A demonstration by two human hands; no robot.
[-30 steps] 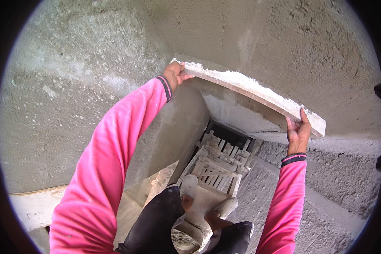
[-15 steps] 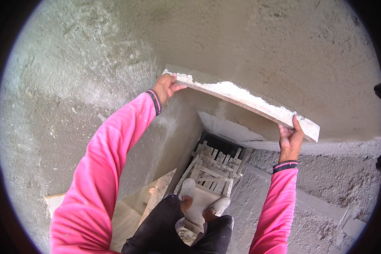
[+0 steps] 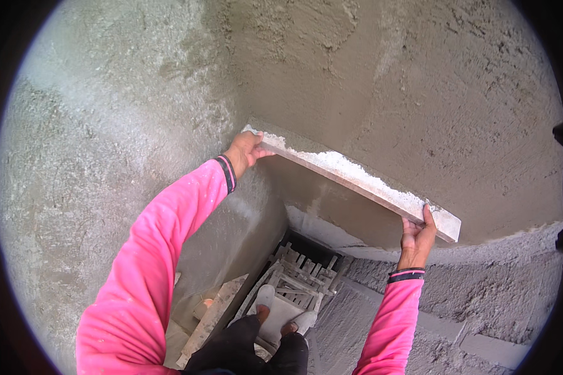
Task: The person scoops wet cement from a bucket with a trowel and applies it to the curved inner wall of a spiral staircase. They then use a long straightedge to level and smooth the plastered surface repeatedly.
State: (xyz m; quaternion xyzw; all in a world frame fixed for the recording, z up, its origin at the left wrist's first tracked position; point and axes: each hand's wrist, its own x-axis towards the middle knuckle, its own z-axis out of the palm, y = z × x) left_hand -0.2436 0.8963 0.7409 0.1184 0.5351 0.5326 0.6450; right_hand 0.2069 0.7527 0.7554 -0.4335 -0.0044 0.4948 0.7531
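A long, straight plasterer's board (image 3: 355, 186) lies slanted against the grey plastered wall (image 3: 381, 81), its right end lower in the picture. Wet mortar (image 3: 341, 164) with a ragged edge coats its upper face. My left hand (image 3: 247, 150) grips the board near its left end, by the corner where two walls meet. Near the right end, my right hand (image 3: 418, 237) clasps it from below, thumb up on the face. Both arms reach out in pink sleeves.
My feet stand on a pale plank (image 3: 280, 320) high above a wooden slatted frame (image 3: 301, 274). A rough side wall (image 3: 119, 144) rises on the left. Another plank (image 3: 216, 315) leans low on the left. Coarse, unsmoothed wall (image 3: 481, 281) shows at right.
My view has tilted, so the surroundings sit lower in the picture. The board, still in both hands, has slid up the wall, away from the pale patch beneath it.
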